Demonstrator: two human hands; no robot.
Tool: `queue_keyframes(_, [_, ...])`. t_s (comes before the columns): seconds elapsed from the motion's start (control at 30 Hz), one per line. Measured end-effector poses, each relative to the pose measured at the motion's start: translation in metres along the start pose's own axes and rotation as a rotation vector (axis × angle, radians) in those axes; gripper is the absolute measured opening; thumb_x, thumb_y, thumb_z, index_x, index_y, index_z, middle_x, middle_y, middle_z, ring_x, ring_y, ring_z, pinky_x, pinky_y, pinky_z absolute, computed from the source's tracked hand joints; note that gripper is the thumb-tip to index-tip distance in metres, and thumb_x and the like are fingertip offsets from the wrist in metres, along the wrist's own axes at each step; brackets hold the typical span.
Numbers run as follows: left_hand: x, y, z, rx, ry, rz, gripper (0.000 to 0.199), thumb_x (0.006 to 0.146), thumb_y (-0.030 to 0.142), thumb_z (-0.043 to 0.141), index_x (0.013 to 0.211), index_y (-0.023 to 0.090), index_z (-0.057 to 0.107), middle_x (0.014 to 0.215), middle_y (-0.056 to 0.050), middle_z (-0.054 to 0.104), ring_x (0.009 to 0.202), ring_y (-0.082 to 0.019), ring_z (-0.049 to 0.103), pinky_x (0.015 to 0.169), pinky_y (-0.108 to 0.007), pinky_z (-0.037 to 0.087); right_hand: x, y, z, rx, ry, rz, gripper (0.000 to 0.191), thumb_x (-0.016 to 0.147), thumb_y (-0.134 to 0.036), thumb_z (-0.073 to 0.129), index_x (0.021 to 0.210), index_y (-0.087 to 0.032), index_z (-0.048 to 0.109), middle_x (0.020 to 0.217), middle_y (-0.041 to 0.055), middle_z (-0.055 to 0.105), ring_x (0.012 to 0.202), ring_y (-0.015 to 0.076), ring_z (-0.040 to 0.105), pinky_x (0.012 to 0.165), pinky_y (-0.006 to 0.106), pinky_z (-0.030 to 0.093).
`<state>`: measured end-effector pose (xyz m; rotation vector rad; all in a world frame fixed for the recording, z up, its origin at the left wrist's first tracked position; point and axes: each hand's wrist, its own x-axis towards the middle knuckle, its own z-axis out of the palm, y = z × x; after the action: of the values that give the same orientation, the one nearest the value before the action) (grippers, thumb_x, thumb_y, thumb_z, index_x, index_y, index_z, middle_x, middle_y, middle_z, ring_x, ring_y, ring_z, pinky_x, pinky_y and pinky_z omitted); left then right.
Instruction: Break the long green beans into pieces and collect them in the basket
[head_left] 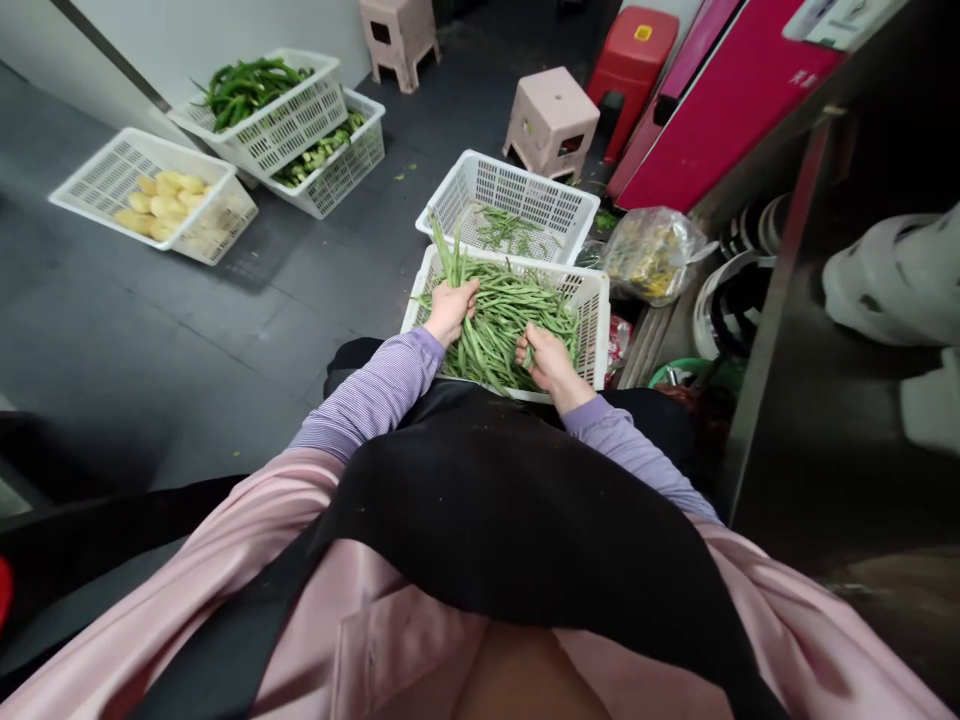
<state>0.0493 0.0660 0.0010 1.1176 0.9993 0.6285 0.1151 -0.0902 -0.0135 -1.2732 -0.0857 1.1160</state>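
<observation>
Black apron is worn at 6 o'clock over pink top; purple sleeves are seen at 8 and 4.

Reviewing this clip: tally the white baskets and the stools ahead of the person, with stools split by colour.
White baskets: 5
Pale pink stools: 2
Red stool: 1
Total: 8
The red sliver at the left edge is too cropped to identify, so it is left out.

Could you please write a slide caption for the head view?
Left hand grips slender green beans over a white perforated plastic basket; the right hand curls nearby.
</observation>
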Motion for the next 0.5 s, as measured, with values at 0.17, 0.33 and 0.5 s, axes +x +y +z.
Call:
queue_keyframes(0.17, [0.007,0.005,-0.003,-0.08,0.049,0.027,0.03,0.089,0.025,0.074,0.076,0.02,0.047,0.05,0.009,0.039,0.043,-0.004,0.032,0.042,-0.018,0.027,-0.005,0.016,-0.005,-0.277,-0.252,0.098,0.046,0.071,-0.057,0.082,0.076,-0.022,0.052,0.051,-0.0119,0.031,0.042,0.0059,0.022,0.042,0.02,0.02])
queue_keyframes(0.33, [-0.002,0.01,-0.005,-0.022,0.143,-0.01,0.029,0.093,0.017,0.064,0.071,0.02,0.046,0.049,0.009,0.039,0.043,-0.006,0.033,0.043,-0.021,0.027,-0.009,0.017,0.013,-0.779,-0.156,-0.247,0.037,0.065,-0.055,0.074,0.069,-0.021,0.061,0.071,0.0018,0.063,0.072,0.018,0.056,0.072,0.031,0.047])
queue_keyframes(0.5, [-0.023,0.01,-0.019,0.004,0.14,-0.039,0.028,0.089,0.01,0.063,0.066,0.019,0.049,0.051,0.006,0.043,0.048,-0.008,0.038,0.05,-0.024,0.035,-0.009,0.027,0.017,-0.898,0.027,-0.326,0.044,0.056,-0.068,0.06,0.068,-0.026,0.057,0.075,0.0093,0.067,0.078,0.0314,0.064,0.085,0.049,0.053])
